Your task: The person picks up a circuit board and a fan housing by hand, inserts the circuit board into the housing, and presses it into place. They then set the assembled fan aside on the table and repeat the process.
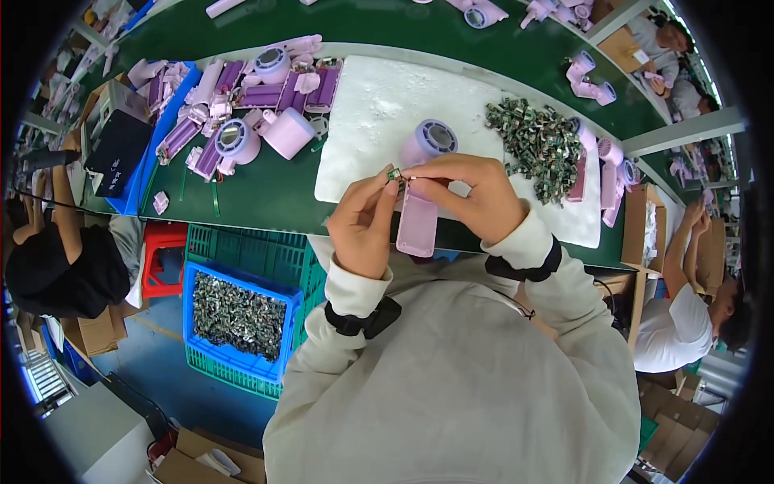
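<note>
Right now both hands pinch one small green circuit board (394,173) between fingertips, left hand (364,226) and right hand (472,198) closed over the pink fan housing (419,189) just beneath, board seemingly not yet seated, heaped boards (540,145) waiting beyond the right.

Single head view, worn fisheye, looks steeply down from above, close on both hands' grip at frame centre. Worktop (266,194) runs beyond grip, own torso below it. Edges bend toward rim.
</note>
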Demonstrator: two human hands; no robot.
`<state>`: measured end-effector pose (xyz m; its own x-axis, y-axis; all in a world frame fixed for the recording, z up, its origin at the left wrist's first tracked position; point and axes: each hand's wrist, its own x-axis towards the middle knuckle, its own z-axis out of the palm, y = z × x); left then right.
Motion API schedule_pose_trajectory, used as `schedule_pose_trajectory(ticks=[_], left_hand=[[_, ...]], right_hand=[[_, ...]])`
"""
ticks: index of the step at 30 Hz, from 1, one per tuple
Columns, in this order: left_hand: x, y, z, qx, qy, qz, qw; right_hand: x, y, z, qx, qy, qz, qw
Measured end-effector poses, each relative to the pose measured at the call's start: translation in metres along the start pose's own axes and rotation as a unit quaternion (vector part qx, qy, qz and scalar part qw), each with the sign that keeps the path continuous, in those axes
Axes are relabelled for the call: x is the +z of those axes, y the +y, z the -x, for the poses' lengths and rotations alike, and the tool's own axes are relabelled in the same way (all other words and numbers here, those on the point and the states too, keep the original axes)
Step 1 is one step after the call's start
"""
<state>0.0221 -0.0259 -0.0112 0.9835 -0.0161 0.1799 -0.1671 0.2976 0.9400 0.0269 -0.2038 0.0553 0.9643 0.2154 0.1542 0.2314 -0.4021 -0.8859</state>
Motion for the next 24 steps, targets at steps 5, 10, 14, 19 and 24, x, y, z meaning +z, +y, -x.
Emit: schedule_pose_trajectory(ticks=[5,10,14,19,24], left_hand=[[-0.007,-0.005,0.006,-0.005,-0.009,0.024,1.000],[-0.007,-0.006,0.010,0.001,-0.026,0.040,0.999],[-0.007,-0.008,0.008,0.002,-0.041,0.033,0.999],[-0.009,-0.013,0.008,0.018,-0.064,0.002,0.998],[-0.007,-0.005,0.013,0.108,-0.079,-0.225,0.965]], right_hand=[[-0.001,-0.006,-0.002,-0.037,-0.023,0.021,0.999],[0.000,-0.009,0.001,-0.013,-0.016,0.081,0.997],[0.003,-0.006,0.000,-0.038,-0.006,0.120,0.992],[0.003,0.007,0.003,-0.143,0.025,0.180,0.973],[0.007,0.013,0.016,-0.166,0.071,0.211,0.961]])
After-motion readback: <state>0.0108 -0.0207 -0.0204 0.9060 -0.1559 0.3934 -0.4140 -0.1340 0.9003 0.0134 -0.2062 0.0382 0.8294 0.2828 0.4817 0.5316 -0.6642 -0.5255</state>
